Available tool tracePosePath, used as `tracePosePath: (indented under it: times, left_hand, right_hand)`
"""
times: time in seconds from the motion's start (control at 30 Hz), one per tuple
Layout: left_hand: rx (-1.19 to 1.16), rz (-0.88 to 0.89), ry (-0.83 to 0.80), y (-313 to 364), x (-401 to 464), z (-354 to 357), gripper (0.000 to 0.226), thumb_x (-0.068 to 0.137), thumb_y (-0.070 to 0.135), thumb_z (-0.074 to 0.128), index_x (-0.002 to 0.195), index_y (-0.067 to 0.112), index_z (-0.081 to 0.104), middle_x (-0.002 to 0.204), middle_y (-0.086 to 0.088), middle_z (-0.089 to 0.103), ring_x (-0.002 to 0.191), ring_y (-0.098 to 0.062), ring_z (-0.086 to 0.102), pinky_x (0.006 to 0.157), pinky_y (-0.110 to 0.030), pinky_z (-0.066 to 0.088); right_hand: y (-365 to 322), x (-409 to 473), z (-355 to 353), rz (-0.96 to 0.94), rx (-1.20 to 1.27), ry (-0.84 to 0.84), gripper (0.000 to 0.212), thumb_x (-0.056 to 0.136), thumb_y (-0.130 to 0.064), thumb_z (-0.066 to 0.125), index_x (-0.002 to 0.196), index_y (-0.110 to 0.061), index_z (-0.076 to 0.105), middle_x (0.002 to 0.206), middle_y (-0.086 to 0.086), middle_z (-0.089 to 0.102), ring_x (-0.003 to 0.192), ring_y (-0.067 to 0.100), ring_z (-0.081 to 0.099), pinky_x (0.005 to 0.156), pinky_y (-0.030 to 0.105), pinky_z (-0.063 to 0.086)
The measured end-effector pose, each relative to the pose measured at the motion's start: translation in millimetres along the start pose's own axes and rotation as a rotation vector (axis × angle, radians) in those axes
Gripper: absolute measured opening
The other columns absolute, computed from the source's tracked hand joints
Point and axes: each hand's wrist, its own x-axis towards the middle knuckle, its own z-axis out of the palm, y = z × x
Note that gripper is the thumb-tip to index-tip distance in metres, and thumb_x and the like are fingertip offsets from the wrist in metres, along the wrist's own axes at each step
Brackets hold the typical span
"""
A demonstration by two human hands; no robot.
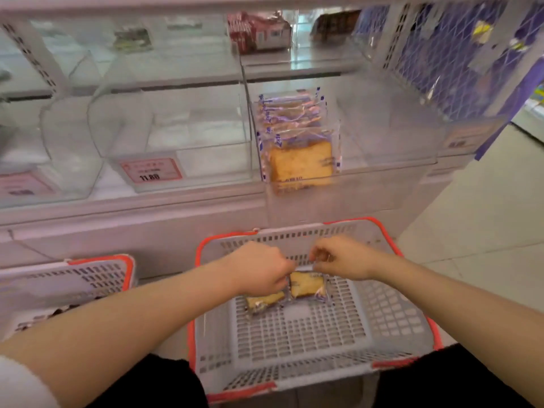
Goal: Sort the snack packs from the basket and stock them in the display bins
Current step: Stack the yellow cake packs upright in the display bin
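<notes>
My left hand is curled and pinches the near top edge of a snack pack in the middle of the frame. My right hand pinches the clear upper edge of the second pack, which lies just below it. Both packs rest at the far end of the basket, and I see no others in it. Above, the display bin already holds a row of upright packs, so I judge the sorting is nearly finished.

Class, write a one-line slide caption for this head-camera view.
Both hands, left and right, grip snack packs in a grey basket below a half-stocked display bin.
</notes>
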Motion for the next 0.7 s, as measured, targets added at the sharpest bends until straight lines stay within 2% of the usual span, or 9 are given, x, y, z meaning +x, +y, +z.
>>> tracePosePath:
  times: [0.1,0.17,0.23,0.27,0.33,0.43,0.5,0.6,0.7]
  left_hand:
    - [-0.107,-0.09,-0.125,2.5,18.3,59.6,0.031,0.094,0.029,0.039,0.114,0.01,0.052,0.114,-0.016,0.059,0.101,-0.035,0.059,0.069,-0.036,0.044]
    - [-0.195,-0.169,-0.217,-2.4,31.4,95.4,0.035,0.094,0.032,0.041,0.117,0.008,0.052,0.123,-0.015,0.053,0.109,-0.033,0.055,0.079,-0.038,0.045]
    - [-0.279,-0.263,-0.274,-7.9,43.4,130.6,0.042,0.094,0.039,0.042,0.12,0.009,0.053,0.129,-0.013,0.049,0.115,-0.031,0.05,0.09,-0.04,0.045]
    - [-0.333,-0.323,-0.286,-10.7,48.7,148.6,0.044,0.093,0.041,0.043,0.122,0.008,0.052,0.13,-0.014,0.048,0.116,-0.031,0.049,0.092,-0.04,0.044]
    - [-0.496,-0.467,-0.297,-11.6,54.4,183.2,0.044,0.095,0.039,0.043,0.122,0.006,0.05,0.128,-0.017,0.049,0.113,-0.032,0.05,0.09,-0.038,0.044]
    - [-0.732,-0.645,-0.352,-7.0,57.0,223.5,0.04,0.099,0.031,0.036,0.124,0.003,0.05,0.126,-0.02,0.054,0.11,-0.032,0.053,0.084,-0.035,0.042]
    - [-0.838,-0.752,-0.412,-3.7,60.0,245.1,0.038,0.101,0.023,0.03,0.124,0.0,0.049,0.128,-0.02,0.053,0.113,-0.031,0.052,0.085,-0.033,0.041]
    - [-1.034,-1.048,-0.395,-1.7,63.9,275.8,0.043,0.1,0.025,0.035,0.13,-0.006,0.042,0.132,-0.02,0.05,0.118,-0.031,0.05,0.086,-0.033,0.041]
    - [-1.216,-1.268,-0.246,-1.5,71.8,299.1,0.037,0.097,0.019,0.044,0.123,-0.006,0.052,0.124,-0.023,0.056,0.114,-0.034,0.054,0.087,-0.034,0.044]
  right_hand:
    - [13.7,22.5,44.1,0.074,-0.027,-0.108,0.023,0.089,-0.018,0.056,0.108,-0.006,0.061,0.109,0.013,0.064,0.098,0.026,0.058,0.077,0.03,0.042]
    - [22.5,32.3,68.0,0.114,-0.01,-0.159,0.025,0.09,-0.018,0.053,0.106,0.001,0.06,0.107,0.02,0.062,0.095,0.032,0.057,0.079,0.038,0.044]
    - [31.7,37.6,88.1,0.174,0.022,-0.204,0.029,0.093,-0.017,0.049,0.106,0.007,0.059,0.106,0.029,0.059,0.084,0.038,0.054,0.072,0.042,0.043]
    - [37.3,40.3,97.0,0.202,0.036,-0.217,0.029,0.095,-0.017,0.048,0.105,0.008,0.059,0.103,0.03,0.058,0.078,0.038,0.052,0.068,0.041,0.041]
    - [50.3,43.4,115.3,0.266,0.086,-0.248,0.027,0.097,-0.022,0.046,0.103,0.0,0.061,0.093,0.02,0.06,0.073,0.029,0.052,0.067,0.038,0.041]
    - [68.5,42.5,141.8,0.36,0.233,-0.27,0.026,0.097,-0.022,0.046,0.109,-0.004,0.059,0.104,0.016,0.062,0.092,0.03,0.059,0.079,0.038,0.047]
    - [77.5,40.9,155.3,0.417,0.305,-0.229,0.025,0.095,-0.021,0.049,0.106,-0.002,0.061,0.107,0.015,0.063,0.096,0.028,0.061,0.074,0.029,0.046]
    - [88.6,42.7,167.5,0.515,0.492,-0.144,0.016,0.093,-0.015,0.05,0.087,-0.006,0.062,0.093,0.012,0.066,0.079,0.024,0.064,0.064,0.025,0.045]
    - [97.8,45.3,168.4,0.61,0.689,-0.063,0.019,0.093,-0.013,0.051,0.076,-0.017,0.058,0.082,0.003,0.063,0.068,0.016,0.06,0.064,0.024,0.047]
